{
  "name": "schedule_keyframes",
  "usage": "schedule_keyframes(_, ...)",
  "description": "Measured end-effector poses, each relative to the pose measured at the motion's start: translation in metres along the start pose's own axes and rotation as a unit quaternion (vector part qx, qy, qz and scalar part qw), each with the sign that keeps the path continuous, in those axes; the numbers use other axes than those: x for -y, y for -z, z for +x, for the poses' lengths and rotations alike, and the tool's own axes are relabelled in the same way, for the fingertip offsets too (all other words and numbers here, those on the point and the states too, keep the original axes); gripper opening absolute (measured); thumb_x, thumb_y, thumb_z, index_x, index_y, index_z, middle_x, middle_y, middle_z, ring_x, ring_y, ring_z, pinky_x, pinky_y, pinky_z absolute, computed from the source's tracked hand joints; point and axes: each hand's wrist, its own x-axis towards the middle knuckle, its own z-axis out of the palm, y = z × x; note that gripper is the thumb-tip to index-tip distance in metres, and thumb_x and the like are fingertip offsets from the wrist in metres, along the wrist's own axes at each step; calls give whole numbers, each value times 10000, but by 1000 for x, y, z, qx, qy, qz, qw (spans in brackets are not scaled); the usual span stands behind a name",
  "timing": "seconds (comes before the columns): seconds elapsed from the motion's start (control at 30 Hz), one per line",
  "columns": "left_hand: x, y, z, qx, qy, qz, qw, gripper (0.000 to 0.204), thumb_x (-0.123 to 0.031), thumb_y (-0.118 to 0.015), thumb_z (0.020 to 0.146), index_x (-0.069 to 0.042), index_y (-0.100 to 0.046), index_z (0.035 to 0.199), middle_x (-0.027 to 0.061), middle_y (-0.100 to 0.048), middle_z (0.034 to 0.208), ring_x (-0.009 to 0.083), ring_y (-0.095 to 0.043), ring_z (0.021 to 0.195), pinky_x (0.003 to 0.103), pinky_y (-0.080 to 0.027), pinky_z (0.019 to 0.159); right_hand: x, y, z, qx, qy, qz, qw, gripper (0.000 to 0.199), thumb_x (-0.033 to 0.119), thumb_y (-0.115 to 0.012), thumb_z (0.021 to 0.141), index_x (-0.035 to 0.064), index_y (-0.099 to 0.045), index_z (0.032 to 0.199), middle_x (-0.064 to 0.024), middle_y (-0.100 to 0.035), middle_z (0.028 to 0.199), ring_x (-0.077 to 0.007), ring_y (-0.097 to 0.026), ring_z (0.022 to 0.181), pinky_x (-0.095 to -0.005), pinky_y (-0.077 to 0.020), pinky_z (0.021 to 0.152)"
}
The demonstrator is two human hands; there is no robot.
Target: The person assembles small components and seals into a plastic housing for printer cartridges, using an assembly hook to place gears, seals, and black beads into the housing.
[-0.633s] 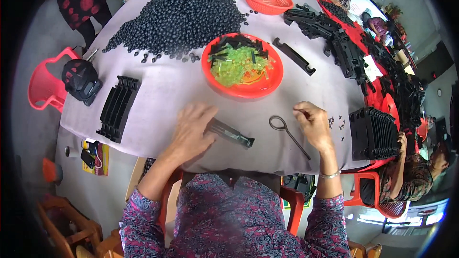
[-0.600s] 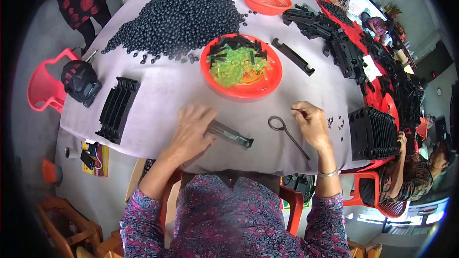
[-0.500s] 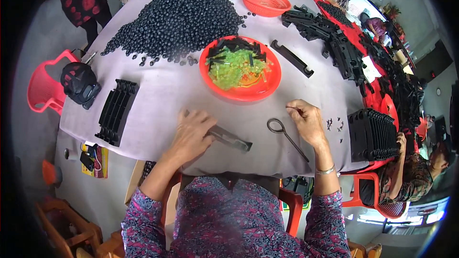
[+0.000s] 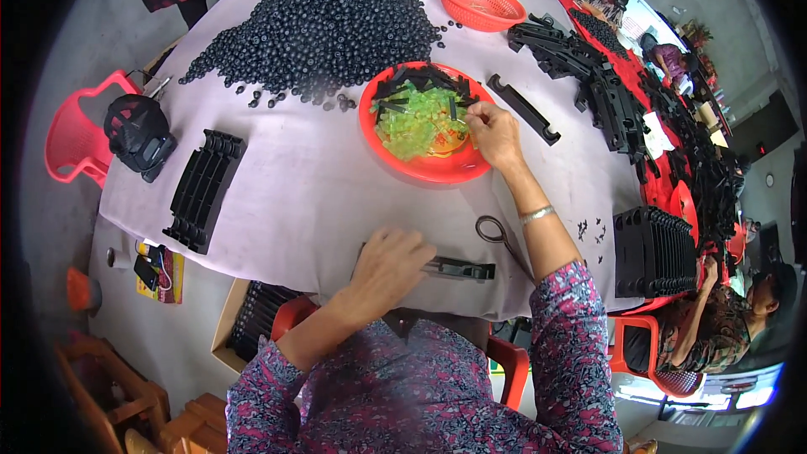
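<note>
My left hand (image 4: 391,265) rests palm down on a long black plastic strip (image 4: 458,268) near the table's front edge, pinning its left end. My right hand (image 4: 494,134) reaches into the red round basket (image 4: 420,170), fingertips pinched among green translucent pieces (image 4: 416,122) and short black parts; whether a piece is held between the fingers I cannot tell. A metal wire loop tool (image 4: 494,233) lies on the cloth beside my right forearm.
A large heap of small black caps (image 4: 336,17) covers the far table. A stack of black ribbed frames (image 4: 202,189) lies at left, another stack (image 4: 656,252) at right. An empty red basket (image 4: 481,2) and a black bar (image 4: 525,108) sit beyond. A person sits at the lower right.
My right hand has left the spot by the wire loop tool and moved up into the red basket. My left hand has stayed on the black strip.
</note>
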Motion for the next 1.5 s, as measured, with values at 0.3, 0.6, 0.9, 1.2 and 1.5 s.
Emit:
schedule_keyframes(0.3, 4, 0, -5, 10, -11, -14, 1000, 413, -175, -775, 715, -105, -613, 1089, 53, -528, 964, 259, -539, 937, 414, -428, 882, 2, -30, 25, -55, -27, -120, 991, 215, 255, -757, 779, 53, -699, 823, -153, -693, 768, -343, -677, 744, -458, -515, 711)
schedule_keyframes(0.6, 21, 16, -16, -13, 42, -35, 998, 400, -171, -777, 684, -97, -631, 1049, 70, -549, 947, 272, -547, 965, 441, -398, 926, -4, -22, -11, 19, 33, -128, 991, 136, 202, -708, 787, 77, -711, 841, -163, -695, 807, -353, -673, 786, -451, -526, 744)
schedule_keyframes(0.9, 31, 21, -14, 1, 39, -107, 994, 329, -161, -788, 656, -51, -658, 938, 75, -568, 876, 281, -546, 878, 411, -397, 879, 7, -19, -17, 37, -11, -144, 989, 149, 201, -701, 758, 69, -739, 815, -164, -710, 788, -313, -700, 756, -412, -542, 700)
schedule_keyframes(1.2, 31, 24, -20, 6, 44, -117, 992, 302, -113, -768, 635, -49, -662, 911, 75, -561, 852, 278, -548, 855, 400, -396, 882, 54, 50, -131, 243, -25, 127, 961, 47, -14, -671, 776, -9, -646, 816, 12, -597, 721, -53, -524, 662, -235, -430, 604)
schedule_keyframes(1.5, 25, 26, -15, 5, 26, -135, 990, 274, -54, -709, 637, -46, -660, 906, 72, -549, 839, 275, -555, 865, 408, -399, 918, 60, 56, -191, 238, 43, 72, 968, 149, -30, -688, 738, 10, -660, 879, -78, -608, 742, -167, -596, 618, -293, -468, 577)
